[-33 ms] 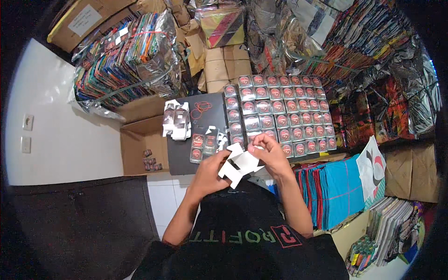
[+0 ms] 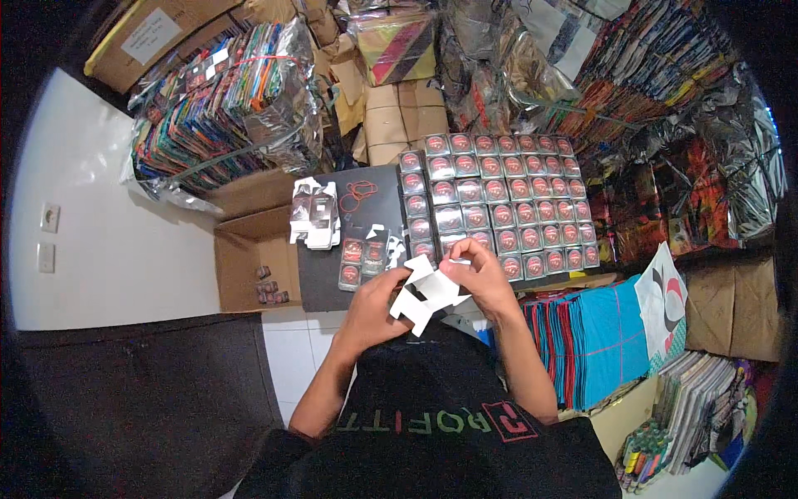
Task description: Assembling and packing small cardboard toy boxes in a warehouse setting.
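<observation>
A small white folding carton [image 2: 427, 294], partly unfolded with its flaps sticking out, is held in front of my chest. My left hand [image 2: 376, 309] grips its left side, thumb and fingers closed on the card. The thumb and fingertips of my right hand [image 2: 478, 273] pinch its upper right edge. Just beyond my hands, on the dark table [image 2: 376, 198], lie a few small packs with red round labels [image 2: 352, 259], beside a dark carton [image 2: 375, 248]. Rows of clear-cased packs with red round labels [image 2: 503, 191] cover the table's right part.
Flattened cartons [image 2: 315, 214] are stacked at the table's left, near red rubber bands [image 2: 357, 195]. An open cardboard box [image 2: 239, 258] at the left holds several small round items [image 2: 270, 288]. Folded blue cloths [image 2: 605, 339] stand at right. Wrapped bundles [image 2: 224, 100] line the back.
</observation>
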### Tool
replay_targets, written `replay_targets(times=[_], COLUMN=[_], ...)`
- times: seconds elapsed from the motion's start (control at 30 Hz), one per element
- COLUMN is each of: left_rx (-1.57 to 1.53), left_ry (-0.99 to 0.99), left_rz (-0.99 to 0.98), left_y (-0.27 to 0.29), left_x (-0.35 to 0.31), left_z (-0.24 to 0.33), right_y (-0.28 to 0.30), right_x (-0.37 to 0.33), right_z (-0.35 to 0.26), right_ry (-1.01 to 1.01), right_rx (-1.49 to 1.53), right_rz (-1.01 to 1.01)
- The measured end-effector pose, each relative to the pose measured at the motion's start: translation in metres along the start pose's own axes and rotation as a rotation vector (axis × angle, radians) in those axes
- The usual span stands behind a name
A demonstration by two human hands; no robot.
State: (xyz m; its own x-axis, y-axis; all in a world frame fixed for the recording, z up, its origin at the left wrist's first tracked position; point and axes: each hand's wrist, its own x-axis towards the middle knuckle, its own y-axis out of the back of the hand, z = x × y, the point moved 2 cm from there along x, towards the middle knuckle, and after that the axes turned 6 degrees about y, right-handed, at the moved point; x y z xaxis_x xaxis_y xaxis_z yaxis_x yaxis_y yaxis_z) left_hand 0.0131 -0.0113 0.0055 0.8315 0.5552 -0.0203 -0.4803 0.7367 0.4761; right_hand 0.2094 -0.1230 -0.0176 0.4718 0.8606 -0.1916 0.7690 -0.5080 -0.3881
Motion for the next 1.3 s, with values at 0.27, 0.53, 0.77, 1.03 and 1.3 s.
replay_targets(times=[0.27,0.53,0.77,1.03,1.3], left_rx=[0.156,0.308,-0.086,-0.222,-0.260], left_ry=[-0.072,-0.097,0.098,0.117,0.048], left_rz=[0.086,0.031,-0.246,-0.182,0.044], left_y=[-0.004,-0.007,0.002,-0.006,-0.008], left_x=[0.002,0.008,0.011,0.014,0.014], left_z=[0.009,0.017,0.021,0.016,0.010], right_y=[0.004,-0.011,-0.009,-0.023,-0.005], right_x=[0.001,-0.007,-0.002,-0.004,-0.001], right_z=[-0.019,-0.040,-0.043,-0.047,-0.027], right_ry=[0.120,0.095,0.405,0.450,0.367], right_rx=[-0.567,-0.828,-0.987,-0.854,-0.517], right_rz=[-0.035,-0.163,-0.236,-0.223,0.079])
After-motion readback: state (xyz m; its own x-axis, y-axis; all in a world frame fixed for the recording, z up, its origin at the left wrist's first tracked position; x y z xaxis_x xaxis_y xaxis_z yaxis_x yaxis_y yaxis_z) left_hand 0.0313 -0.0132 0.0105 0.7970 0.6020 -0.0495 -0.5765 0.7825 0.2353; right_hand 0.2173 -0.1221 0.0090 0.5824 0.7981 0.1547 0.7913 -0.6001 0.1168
